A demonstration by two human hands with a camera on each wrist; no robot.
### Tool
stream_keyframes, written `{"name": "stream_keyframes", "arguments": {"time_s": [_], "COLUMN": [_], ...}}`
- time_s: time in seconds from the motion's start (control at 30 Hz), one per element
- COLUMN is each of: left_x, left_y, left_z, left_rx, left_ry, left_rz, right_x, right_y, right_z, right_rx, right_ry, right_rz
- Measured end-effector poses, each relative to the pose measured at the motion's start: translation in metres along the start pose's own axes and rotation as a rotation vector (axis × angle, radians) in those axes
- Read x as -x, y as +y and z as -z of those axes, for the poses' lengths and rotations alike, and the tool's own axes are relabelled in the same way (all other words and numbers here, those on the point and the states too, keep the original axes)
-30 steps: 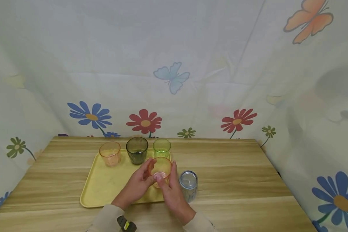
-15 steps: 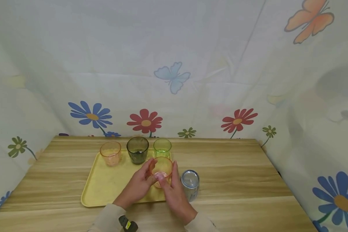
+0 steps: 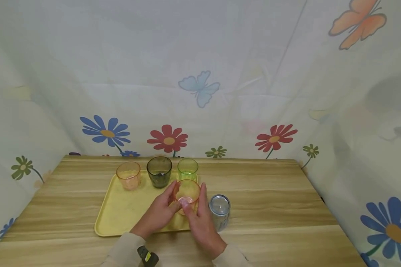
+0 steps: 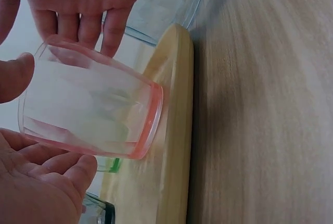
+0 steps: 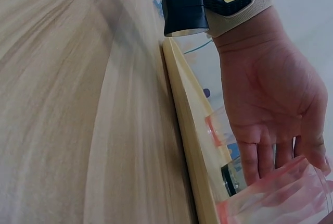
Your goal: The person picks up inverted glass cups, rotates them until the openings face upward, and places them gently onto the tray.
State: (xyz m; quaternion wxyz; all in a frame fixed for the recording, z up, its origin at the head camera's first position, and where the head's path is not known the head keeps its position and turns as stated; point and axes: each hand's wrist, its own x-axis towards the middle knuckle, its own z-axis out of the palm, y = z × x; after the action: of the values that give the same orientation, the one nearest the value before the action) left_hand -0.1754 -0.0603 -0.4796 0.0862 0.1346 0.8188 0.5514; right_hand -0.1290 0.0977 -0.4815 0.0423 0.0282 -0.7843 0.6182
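Observation:
Between both hands I hold a clear pinkish-orange tumbler, its mouth facing up. My left hand grips its left side and my right hand its right side, thumbs together on the near face. Close over the right front part of a yellow tray, the tumbler's base overlaps the tray edge in the left wrist view. Behind it on the tray stand an orange tumbler, a dark smoky one and a green one. Just right of my right hand is a clear bluish tumbler.
The tray lies on a wood-grain table. A white curtain printed with flowers and butterflies surrounds the table's back and sides. A black wrist device sits at my left sleeve.

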Motion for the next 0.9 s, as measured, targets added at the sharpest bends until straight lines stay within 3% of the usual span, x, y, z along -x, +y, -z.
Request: {"name": "stream_keyframes", "arguments": {"time_s": [0.2, 0.4, 0.57, 0.73, 0.9], "left_x": [-0.001, 0.003, 0.015, 0.029, 0.045], "left_y": [0.0, -0.001, 0.002, 0.005, 0.002], "left_z": [0.001, 0.006, 0.017, 0.033, 0.052], "left_rx": [-0.012, -0.155, -0.297, -0.356, -0.403], "left_ry": [-0.009, -0.022, -0.038, -0.001, 0.04], "left_rz": [-0.01, -0.024, -0.054, -0.084, -0.063], "right_x": [-0.001, 0.002, 0.005, 0.008, 0.009], "right_y": [-0.005, -0.009, -0.01, -0.015, -0.023], "right_z": [0.0, 0.002, 0.004, 0.008, 0.014], "right_rx": [0.03, 0.14, 0.262, 0.395, 0.539], "right_ry": [-0.012, -0.018, -0.036, -0.073, -0.123], "right_rz": [0.025, 0.086, 0.165, 0.252, 0.345]}}
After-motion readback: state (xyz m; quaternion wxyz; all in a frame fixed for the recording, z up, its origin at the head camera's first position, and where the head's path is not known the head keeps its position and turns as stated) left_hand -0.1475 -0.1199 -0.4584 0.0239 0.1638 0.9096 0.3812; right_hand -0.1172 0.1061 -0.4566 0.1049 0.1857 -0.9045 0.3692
